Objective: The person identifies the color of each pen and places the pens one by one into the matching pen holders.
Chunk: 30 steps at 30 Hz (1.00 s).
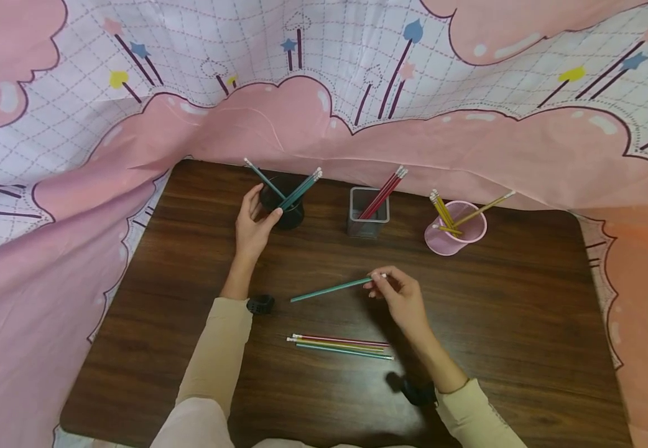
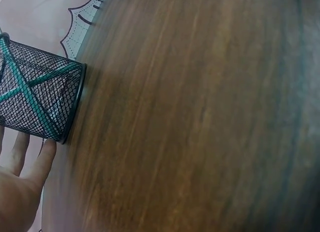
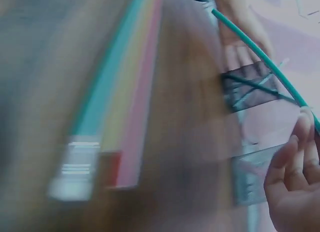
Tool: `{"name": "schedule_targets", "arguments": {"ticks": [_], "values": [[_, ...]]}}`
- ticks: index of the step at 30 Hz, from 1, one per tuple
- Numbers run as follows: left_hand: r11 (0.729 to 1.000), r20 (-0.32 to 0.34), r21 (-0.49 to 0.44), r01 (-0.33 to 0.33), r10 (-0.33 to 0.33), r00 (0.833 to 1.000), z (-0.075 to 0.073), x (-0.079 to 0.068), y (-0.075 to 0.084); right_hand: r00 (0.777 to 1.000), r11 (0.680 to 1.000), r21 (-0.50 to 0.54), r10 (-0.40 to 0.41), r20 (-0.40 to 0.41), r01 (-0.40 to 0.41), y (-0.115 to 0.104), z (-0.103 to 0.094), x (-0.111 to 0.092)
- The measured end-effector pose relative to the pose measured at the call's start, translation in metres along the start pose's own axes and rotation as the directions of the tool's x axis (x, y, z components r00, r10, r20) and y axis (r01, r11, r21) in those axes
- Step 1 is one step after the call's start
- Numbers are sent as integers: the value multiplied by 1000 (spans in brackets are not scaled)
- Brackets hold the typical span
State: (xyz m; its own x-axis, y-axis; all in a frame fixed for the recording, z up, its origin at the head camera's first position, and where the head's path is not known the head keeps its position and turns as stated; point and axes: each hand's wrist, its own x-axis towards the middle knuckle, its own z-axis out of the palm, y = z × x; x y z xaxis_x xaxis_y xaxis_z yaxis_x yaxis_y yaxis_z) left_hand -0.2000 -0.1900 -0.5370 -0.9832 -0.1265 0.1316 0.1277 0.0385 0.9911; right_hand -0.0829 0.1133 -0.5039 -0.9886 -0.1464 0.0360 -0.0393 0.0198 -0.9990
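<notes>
My left hand (image 1: 252,227) holds the side of a round black mesh pencil cup (image 1: 293,219), fingers on its left and thumb at its front. Several teal pencils (image 1: 300,191) lean in that cup with their white eraser ends up. In the left wrist view the fingers touch the mesh cup (image 2: 47,94) low on its side. Between thumb and fingertips, my right hand (image 1: 405,302) pinches another teal pencil (image 1: 332,289) near its eraser end, above the table. Its other end points left, towards the black cup. The right wrist view shows this pencil (image 3: 260,54) slanting from the fingers.
A square grey mesh cup (image 1: 364,229) with red pencils stands at the back middle. Right of it, a pink cup (image 1: 441,246) holds several yellow pencils. A red pencil (image 1: 352,341), a yellow pencil (image 1: 352,346) and a teal pencil (image 1: 346,352) lie on the brown table (image 1: 525,348).
</notes>
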Motion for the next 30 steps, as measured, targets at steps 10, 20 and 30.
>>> {"name": "schedule_targets", "arguments": {"ticks": [10, 20, 30], "values": [[988, -8, 149, -38, 40, 999, -1, 1, -4, 983, 989, 50, -134, -124, 141, -43, 9, 53], [977, -39, 214, -23, 33, 999, -4, 9, -26, 975, 987, 31, -150, -167, 157, -63, 17, 83], [984, -11, 157, -83, 86, 996, -1, 4, -2, 971, 976, 70, -193, -141, 204, -78, 41, 120]]}}
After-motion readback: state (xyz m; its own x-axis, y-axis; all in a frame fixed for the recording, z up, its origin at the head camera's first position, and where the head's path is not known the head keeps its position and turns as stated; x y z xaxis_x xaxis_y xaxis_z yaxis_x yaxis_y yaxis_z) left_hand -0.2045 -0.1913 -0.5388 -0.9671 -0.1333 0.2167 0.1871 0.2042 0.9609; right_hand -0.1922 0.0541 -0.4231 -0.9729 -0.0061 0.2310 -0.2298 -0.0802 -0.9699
